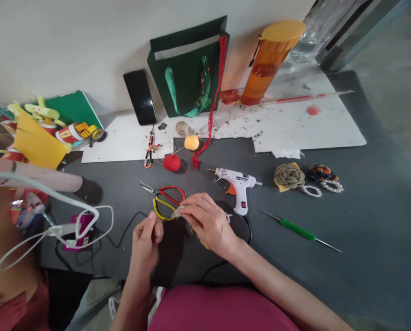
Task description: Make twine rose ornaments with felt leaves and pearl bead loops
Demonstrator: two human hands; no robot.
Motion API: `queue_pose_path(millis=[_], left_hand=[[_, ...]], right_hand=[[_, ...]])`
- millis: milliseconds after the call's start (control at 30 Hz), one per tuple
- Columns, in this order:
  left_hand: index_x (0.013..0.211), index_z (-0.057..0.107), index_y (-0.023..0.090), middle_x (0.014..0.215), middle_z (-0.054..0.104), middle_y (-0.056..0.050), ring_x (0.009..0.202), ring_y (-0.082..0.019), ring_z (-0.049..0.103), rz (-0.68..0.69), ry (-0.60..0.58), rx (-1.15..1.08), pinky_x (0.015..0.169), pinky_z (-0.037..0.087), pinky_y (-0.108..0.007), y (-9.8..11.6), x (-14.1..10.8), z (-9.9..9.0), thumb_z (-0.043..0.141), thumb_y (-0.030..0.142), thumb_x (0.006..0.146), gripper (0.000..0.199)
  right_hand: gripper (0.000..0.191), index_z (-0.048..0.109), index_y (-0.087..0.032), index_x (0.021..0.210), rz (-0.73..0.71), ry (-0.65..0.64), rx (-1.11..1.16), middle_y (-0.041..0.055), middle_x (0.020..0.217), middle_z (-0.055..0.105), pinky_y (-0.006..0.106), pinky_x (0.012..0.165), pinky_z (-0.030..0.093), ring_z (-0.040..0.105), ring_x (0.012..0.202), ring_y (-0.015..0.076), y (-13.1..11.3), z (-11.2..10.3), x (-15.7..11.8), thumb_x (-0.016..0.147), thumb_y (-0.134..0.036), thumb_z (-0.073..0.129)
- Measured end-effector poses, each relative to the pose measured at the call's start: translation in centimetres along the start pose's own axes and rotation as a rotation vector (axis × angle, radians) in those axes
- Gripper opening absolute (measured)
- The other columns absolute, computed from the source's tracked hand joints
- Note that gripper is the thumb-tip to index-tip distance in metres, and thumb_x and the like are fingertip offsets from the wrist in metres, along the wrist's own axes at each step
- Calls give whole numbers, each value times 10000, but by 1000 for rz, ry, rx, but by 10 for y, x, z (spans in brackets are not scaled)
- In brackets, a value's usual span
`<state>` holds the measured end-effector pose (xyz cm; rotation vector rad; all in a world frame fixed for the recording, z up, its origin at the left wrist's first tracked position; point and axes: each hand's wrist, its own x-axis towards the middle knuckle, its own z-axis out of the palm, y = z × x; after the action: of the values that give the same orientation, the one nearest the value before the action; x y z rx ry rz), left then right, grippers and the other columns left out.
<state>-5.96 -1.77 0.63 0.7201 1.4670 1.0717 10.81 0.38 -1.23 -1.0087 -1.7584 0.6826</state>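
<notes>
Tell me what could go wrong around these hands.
The cord of the glue gun passes beneath the right forearm; a tug might drag the gun. Its nozzle, if hot, could burn the right hand nearby. The scissors lie close to that hand and the left hand, so might get knocked.

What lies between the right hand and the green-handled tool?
In the head view, the lower end of the white glue gun and its black cable lie there.
</notes>
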Motion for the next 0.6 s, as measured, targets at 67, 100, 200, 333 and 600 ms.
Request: queue_pose_path(millis=[67,100,200,333,600], left_hand=[[469,285,199,463,261,61,433,-67,233,-5,-28,2,427,236,-229,1,0,2,577,470,797,516],[486,276,205,482,250,64,434,-69,218,-22,-48,-5,419,230,-229,2,-1,4,563,453,791,487],[546,323,207,541,266,64,440,-71,215,-6,-65,5,404,217,-217,3,-3,7,528,395,785,367],[702,545,186,618,474,29,506,-86,399,308,93,332,461,330,-205,0,-9,8,537,321,840,193],[884,707,188,659,677,-6,535,-106,553,932,161,916,515,443,-219,-3,-10,9,629,172,840,91]], right_hand=[[148,658,-187,932,5,-3,0,76,927,680,368,787,542,589,910,202,0,0,0,917,-118,528],[153,660,-193,936,8,-5,-1,73,931,680,369,789,542,591,911,202,0,1,0,918,-121,526],[157,662,-199,939,7,-4,-1,70,932,680,371,791,543,596,912,203,1,1,0,921,-128,523],[156,660,-197,942,0,-3,10,72,932,680,375,789,542,591,907,203,0,0,0,926,-133,519],[130,653,-171,938,-2,-3,14,86,931,677,367,795,543,582,915,205,0,-1,1,921,-125,533]])
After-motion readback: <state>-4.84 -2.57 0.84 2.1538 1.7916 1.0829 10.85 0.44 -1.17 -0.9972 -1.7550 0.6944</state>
